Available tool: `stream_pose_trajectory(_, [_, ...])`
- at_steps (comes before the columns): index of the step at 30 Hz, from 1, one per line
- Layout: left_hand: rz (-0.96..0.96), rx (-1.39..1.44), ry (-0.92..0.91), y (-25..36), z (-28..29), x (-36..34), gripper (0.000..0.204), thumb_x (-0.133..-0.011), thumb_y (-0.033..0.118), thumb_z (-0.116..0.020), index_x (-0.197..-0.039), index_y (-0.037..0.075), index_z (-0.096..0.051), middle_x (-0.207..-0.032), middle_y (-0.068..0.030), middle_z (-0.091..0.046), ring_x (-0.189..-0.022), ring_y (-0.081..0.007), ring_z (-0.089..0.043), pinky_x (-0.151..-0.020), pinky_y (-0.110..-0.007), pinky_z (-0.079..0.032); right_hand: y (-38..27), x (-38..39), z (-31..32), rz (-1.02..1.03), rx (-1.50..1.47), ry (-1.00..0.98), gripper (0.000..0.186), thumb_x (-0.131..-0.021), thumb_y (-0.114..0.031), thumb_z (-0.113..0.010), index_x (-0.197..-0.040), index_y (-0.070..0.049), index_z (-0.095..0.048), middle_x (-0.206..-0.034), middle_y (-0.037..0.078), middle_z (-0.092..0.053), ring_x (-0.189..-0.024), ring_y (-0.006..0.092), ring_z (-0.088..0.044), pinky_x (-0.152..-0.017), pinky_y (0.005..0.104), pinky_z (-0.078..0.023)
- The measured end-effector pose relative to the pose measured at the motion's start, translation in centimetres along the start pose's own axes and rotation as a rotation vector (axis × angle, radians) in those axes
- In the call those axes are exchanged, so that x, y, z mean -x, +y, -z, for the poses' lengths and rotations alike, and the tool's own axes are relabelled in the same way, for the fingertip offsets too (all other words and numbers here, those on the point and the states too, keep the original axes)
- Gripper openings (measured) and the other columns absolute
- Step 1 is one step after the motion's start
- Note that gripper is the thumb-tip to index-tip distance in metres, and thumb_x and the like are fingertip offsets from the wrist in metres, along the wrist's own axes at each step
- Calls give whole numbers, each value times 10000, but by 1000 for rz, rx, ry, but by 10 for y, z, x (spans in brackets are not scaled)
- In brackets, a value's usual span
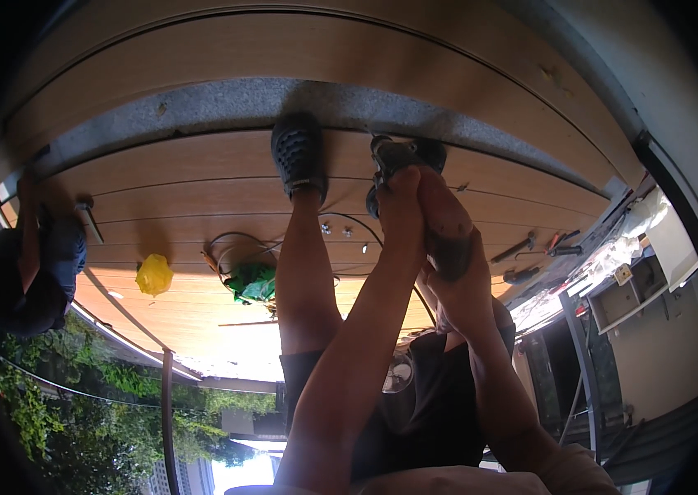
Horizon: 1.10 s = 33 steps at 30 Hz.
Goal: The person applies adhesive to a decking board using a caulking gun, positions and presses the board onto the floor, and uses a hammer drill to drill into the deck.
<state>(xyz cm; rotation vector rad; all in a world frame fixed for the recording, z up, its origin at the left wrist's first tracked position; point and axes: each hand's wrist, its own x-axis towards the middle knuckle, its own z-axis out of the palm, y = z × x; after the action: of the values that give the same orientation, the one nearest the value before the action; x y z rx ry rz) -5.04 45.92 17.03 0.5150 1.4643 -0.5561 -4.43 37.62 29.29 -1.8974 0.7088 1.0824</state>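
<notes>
A dark power drill points toward the gap in the planks, just beside my right shoe. My left hand is closed around its front part. Closer to me, my right hand is closed at the rounded, dark rear end. My fingers and wrists cover much of the tool's body, so its full shape is hidden. A black cable curves across the planks behind my left forearm. My left foot wears a dark clog and stands on the boards.
Wood-coloured planks border a concrete strip. A person crouches at far left near a hammer. A yellow bag and green bundle lie left of my legs. Several hand tools lie at right.
</notes>
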Motion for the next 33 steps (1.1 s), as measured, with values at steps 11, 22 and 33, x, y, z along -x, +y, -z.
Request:
stream_pose_trajectory(11, [-16,47,29,-7,-1,-18,423,-972,410,-543,-1058,6,-638,-925,-108,-674,-822,-201,-664,-711,-335,-552,-17,-10,8,26,178,35,779,-749,-61,-751,-1439,-58,-390,-1250,221,-626,-1179,355,-632,-940,410,-534])
stream_pose_trajectory(22, [42,219,0,0,-17,-15,389,-983,388,-526,-1034,15,-622,-881,-89,-653,-780,-198,-636,-697,-331,-536,-32,-21,19,22,201,-27,753,-794,-96,-753,-1448,-63,-383,-1226,220,-624,-1139,345,-637,-897,401,-535])
stream_pose_trajectory(33, [54,205,34,-3,-9,-21,361,-992,358,-529,-1046,13,-615,-905,-96,-657,-809,-205,-648,-712,-341,-547,-37,-16,11,-5,218,-17,759,-838,-152,-771,-1471,-63,-362,-1289,263,-607,-1229,391,-597,-1002,426,-498])
